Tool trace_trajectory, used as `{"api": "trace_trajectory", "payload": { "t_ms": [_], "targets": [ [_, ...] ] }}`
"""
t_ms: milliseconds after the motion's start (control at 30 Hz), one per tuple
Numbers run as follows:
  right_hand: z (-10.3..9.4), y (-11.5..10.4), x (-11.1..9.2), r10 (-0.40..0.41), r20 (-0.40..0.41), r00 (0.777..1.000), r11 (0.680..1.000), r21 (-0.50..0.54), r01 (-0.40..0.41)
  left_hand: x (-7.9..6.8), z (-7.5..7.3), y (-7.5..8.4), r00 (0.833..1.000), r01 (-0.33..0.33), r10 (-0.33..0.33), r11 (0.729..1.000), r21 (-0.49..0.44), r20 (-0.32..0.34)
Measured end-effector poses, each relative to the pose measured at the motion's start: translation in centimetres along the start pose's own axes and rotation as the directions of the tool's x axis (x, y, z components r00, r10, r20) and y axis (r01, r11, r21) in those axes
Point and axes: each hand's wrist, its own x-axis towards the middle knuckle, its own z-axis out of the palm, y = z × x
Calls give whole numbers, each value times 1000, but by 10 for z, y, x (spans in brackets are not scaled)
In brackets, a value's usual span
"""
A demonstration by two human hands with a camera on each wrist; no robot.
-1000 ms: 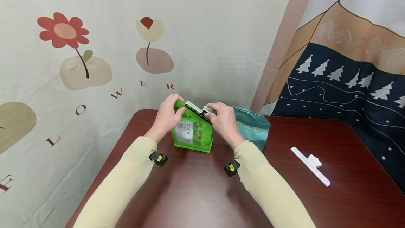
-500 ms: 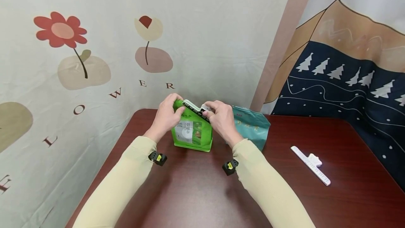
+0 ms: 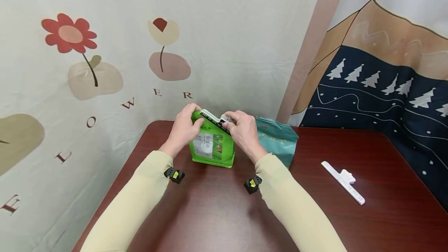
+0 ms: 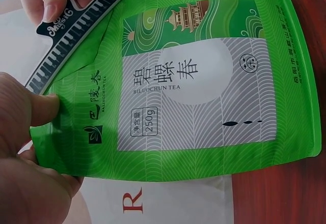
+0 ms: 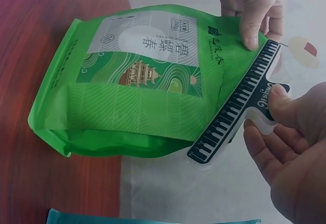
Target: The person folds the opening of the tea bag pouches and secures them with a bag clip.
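Observation:
A green tea bag (image 3: 224,149) stands upright on the table. My left hand (image 3: 185,127) pinches its top left corner between thumb and fingers. My right hand (image 3: 245,130) pinches the handle of a black-and-white bag clip (image 5: 239,102) printed with piano keys. The clip slants across the bag's top right corner, with its far end close to my left thumb. In the left wrist view, a folded flap of the bag shows beside the clip (image 4: 76,35). Whether the clip's back bar lies behind the bag is hidden.
Behind my right hand stands a teal bag (image 3: 278,141). A white clip (image 3: 343,182) lies on the right of the dark red table (image 3: 217,209). A printed cloth (image 3: 238,42) hangs behind the table.
My right hand and the piano-key clip have shifted slightly left and up along the bag's top. My left hand keeps its pinch on the corner.

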Motion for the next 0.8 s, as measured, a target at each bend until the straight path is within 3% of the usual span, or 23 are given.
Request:
{"api": "trace_trajectory", "payload": {
  "t_ms": [233, 533, 800],
  "targets": [
    [-1, 0, 2, 1, 27, 1000, 1000, 15, -1, 1, 0, 0, 1000, 1, -1, 1000, 4, -3],
    [-15, 2, 6, 26, 178, 984, 999, 40, -33, 1, -2, -2, 999, 24, -25, 1000, -17, -46],
    [-11, 3, 6, -14, 124, 992, 999, 31, 11, 3, -1, -3, 998, 36, -36, 999, -8, -44]
  ]
}}
